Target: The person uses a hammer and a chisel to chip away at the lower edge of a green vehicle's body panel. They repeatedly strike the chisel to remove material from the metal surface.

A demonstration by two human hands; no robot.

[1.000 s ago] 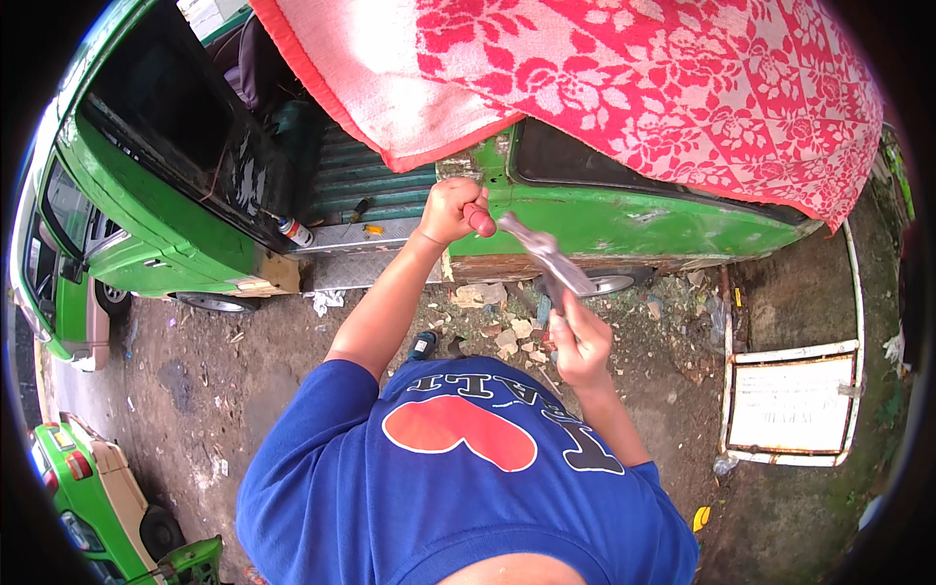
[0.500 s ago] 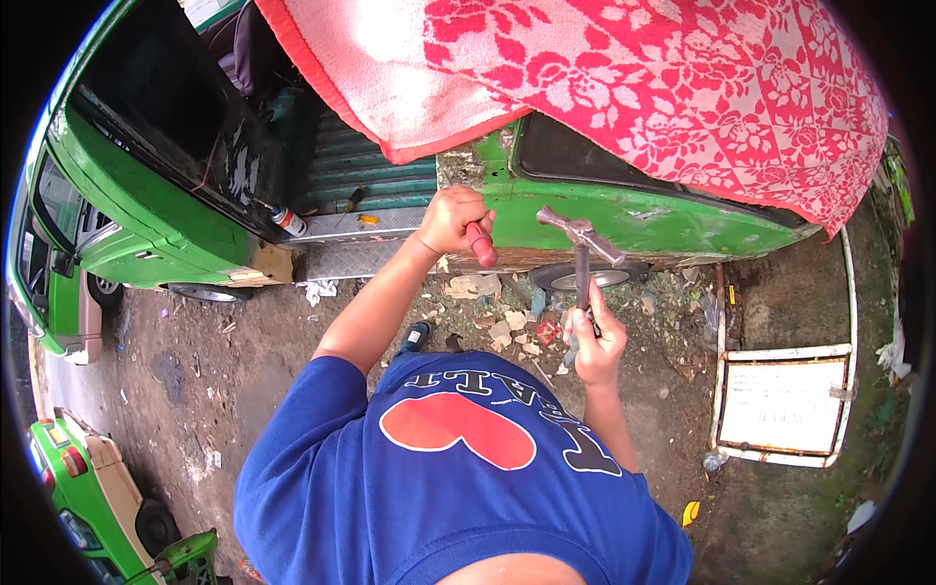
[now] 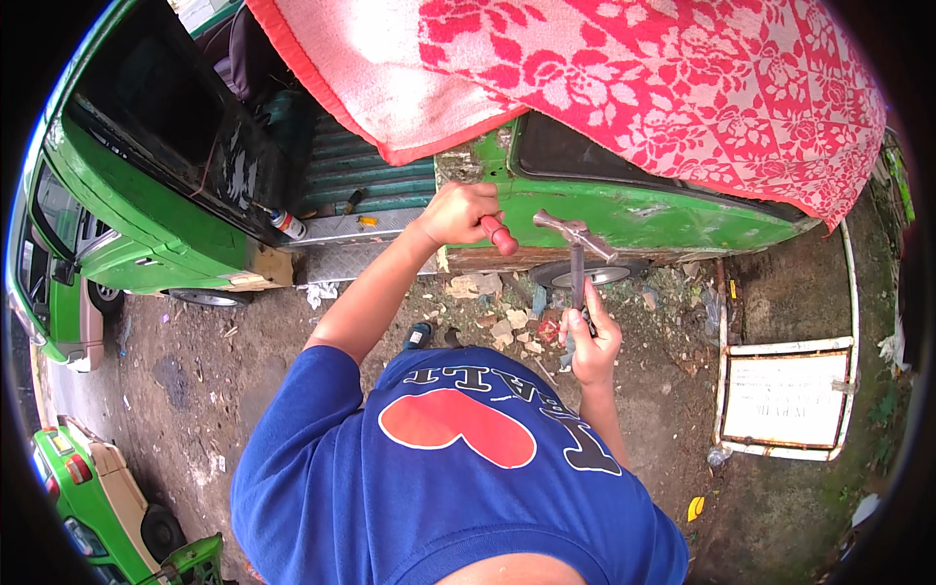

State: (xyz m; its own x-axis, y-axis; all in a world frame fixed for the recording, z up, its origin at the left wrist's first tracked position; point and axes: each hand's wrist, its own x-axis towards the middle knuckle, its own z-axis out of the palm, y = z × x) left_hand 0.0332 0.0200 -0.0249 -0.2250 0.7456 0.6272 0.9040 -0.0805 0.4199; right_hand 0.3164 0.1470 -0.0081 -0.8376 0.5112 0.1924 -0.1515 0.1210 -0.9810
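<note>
My left hand (image 3: 461,214) is closed on a red-handled tool (image 3: 500,235) against or just in front of the worn post of a green vehicle body (image 3: 673,222), at the right edge of its open doorway; the tool's tip is hidden behind my fingers. My right hand (image 3: 593,346) grips a metal hammer (image 3: 575,234) by its shaft. The hammer's head is held just right of the red handle, apart from it. A patch of bare, peeled paint (image 3: 463,158) shows on the post above my left hand.
A pink floral blanket (image 3: 682,88) drapes over the roof. The doorway's step (image 3: 361,258) has small cans and tools near it. Paint flakes and rubble (image 3: 502,322) litter the ground. A rusty white metal frame (image 3: 785,400) lies at right, green vehicles (image 3: 102,497) stand at left.
The hammer head has moved right from beside the red handle and turned, with the shaft now more upright. My left hand has shifted slightly, with the red handle dipping lower.
</note>
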